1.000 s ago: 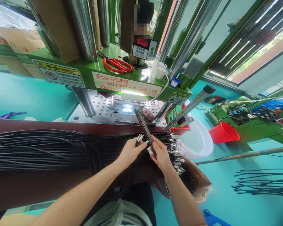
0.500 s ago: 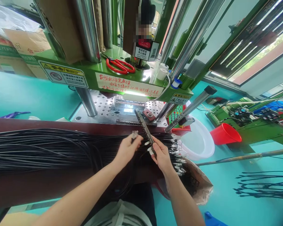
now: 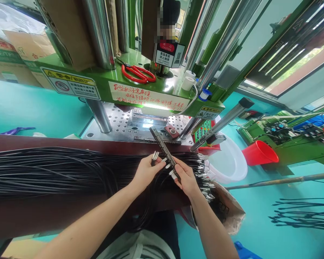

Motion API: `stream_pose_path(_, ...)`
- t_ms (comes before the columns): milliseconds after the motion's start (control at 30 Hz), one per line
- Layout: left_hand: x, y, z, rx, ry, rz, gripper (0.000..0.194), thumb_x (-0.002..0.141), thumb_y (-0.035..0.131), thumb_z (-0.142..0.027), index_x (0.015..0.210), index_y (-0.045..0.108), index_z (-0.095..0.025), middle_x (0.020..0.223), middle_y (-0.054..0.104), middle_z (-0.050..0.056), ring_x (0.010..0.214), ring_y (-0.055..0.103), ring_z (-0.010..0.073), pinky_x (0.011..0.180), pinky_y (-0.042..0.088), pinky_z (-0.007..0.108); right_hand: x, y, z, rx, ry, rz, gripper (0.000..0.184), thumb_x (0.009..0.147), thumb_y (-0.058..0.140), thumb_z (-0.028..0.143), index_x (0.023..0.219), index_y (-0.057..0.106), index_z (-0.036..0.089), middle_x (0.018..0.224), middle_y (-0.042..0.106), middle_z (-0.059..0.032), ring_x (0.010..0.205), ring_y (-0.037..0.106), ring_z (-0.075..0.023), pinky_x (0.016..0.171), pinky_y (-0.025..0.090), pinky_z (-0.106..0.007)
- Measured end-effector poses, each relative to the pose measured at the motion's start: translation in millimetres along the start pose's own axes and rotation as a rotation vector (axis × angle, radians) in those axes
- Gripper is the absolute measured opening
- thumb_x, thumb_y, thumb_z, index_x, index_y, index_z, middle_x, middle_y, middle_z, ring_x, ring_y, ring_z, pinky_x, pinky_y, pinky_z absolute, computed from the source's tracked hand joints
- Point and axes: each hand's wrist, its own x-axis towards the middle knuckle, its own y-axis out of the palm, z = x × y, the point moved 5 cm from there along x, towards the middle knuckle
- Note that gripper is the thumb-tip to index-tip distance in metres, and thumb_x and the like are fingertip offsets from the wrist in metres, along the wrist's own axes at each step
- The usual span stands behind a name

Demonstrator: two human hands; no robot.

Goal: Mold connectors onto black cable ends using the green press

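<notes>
My right hand is closed around the lower end of a long, dark metal mould bar, which tilts up and left toward the press. Small pale connector pieces stick out from the bar's side near my fingers. In my left hand several cable plugs with shiny metal ends are gripped, tips pointing up. The left thumb reaches to the bar's edge; whether it presses on a connector I cannot tell. Beneath both hands lies a thick bundle of black cables, with metal-tipped ends at the right.
Ahead stands a green press with a perforated metal bed. Red-handled scissors lie on its ledge. To the right are a control panel, a white tub, a red bucket and a paper bag.
My left hand has come closer to the mould bar, its thumb now extended to the bar's edge. The bar's upper end has shifted slightly left.
</notes>
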Motion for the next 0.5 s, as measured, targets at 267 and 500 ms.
stream_pose_path(267, -3, -5.9, 0, 0.040, -0.003, -0.019, 0.023, 0.067, 0.062, -0.034, 0.060, 0.049, -0.015, 0.049, 0.041, -0.007, 0.046, 0.034, 0.0060, 0.046, 0.028, 0.019, -2, 8, 4, -0.205, -0.085, 0.053, 0.043, 0.081, 0.054, 0.040, 0.120, 0.054, 0.021, 0.059, 0.051, 0.0017, 0.043, 0.039, -0.0040, 0.032, 0.028, -0.014)
stream_pose_path(500, -3, -13.8, -6, -0.100, -0.001, -0.083, 0.029, 0.082, 0.038, -0.046, 0.075, 0.043, -0.019, 0.051, 0.034, -0.008, 0.042, 0.028, 0.0056, 0.041, 0.025, 0.018, -2, 3, 2, -0.025, 0.023, -0.022, 0.048, 0.075, 0.059, 0.043, 0.117, 0.056, 0.018, 0.050, 0.041, 0.0051, 0.039, 0.037, -0.0046, 0.027, 0.019, -0.013)
